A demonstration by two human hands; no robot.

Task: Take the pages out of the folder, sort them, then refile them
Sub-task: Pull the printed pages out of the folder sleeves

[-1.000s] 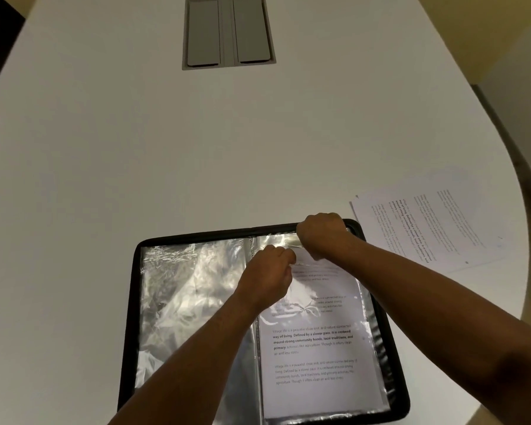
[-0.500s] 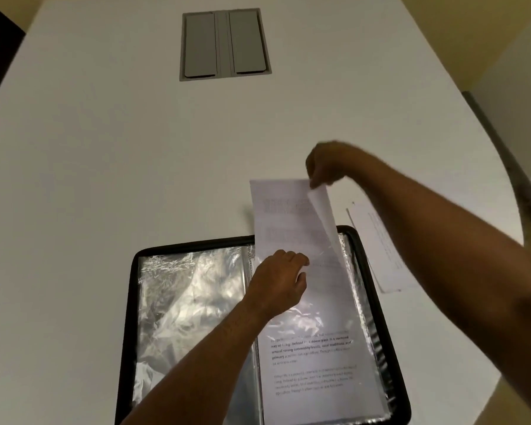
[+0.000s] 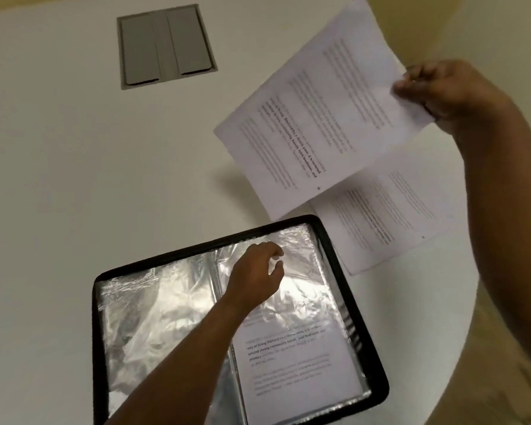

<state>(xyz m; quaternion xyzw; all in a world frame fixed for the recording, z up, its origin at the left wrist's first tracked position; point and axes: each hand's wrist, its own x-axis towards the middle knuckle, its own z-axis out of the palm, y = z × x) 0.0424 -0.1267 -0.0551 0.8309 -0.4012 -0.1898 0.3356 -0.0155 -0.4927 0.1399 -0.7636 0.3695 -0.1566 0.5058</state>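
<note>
The folder lies open on the white table, and the right hand pinches one edge of a loose page held in the air beyond the folder's far right corner, its long axis slanting down toward that corner. Directly beneath it, just beside the folder's right edge, lies the stack of pulled pages, so the right hand is the nearer one for setting it down. The left hand, well apart from the right, rests loosely curled on the folder's right-hand plastic sleeve, where another printed page shows through.
</note>
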